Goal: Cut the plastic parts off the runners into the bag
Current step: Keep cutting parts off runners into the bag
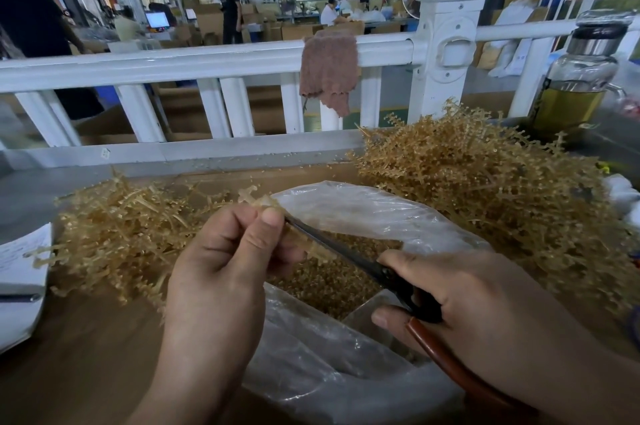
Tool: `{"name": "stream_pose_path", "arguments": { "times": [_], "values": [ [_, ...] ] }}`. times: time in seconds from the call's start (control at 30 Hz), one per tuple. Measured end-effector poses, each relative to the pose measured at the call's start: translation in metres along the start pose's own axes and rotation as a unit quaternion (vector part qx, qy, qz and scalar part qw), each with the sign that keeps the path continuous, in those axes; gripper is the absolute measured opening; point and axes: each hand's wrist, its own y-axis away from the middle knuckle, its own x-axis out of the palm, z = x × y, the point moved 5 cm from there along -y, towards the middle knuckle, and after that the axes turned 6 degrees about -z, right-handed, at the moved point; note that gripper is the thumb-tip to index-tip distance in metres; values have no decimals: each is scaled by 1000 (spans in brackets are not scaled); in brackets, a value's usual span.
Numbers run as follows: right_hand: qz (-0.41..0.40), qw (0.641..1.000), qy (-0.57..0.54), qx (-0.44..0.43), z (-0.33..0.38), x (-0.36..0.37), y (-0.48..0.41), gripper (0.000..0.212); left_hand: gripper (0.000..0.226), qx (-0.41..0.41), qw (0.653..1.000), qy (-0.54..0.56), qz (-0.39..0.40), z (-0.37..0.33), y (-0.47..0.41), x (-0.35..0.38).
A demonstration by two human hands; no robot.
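Note:
My left hand [225, 261] pinches a thin amber plastic runner [254, 197] above the open clear plastic bag [363, 213]. My right hand [478, 306] grips black scissors [349, 256] with a brown handle, their blades lying against the runner just under my left fingers. Many small amber parts [332, 282] fill the bag. A tall pile of runners [485, 189] with parts on them lies to the right. A flatter pile of runners [121, 234] lies to the left.
A white railing [207, 64] with a brown cloth [327, 71] draped over it runs behind the table. A glass bottle [578, 78] of yellow liquid stands at the far right. White paper [20, 272] lies at the left edge. People work among cardboard boxes beyond.

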Motion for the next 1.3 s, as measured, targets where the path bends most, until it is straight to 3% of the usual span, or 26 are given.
{"name": "stream_pose_path", "arguments": {
  "times": [0.33,0.87,1.3],
  "values": [
    [16,999,-45,24,-8,2,0,62,6,-23,998,65,4,-4,-2,3],
    [28,998,-57,1,-8,0,0,51,16,-4,997,72,23,-1,0,3],
    [29,998,-61,13,-8,-1,0,52,7,32,999,40,4,-5,0,2]
  ]
}}
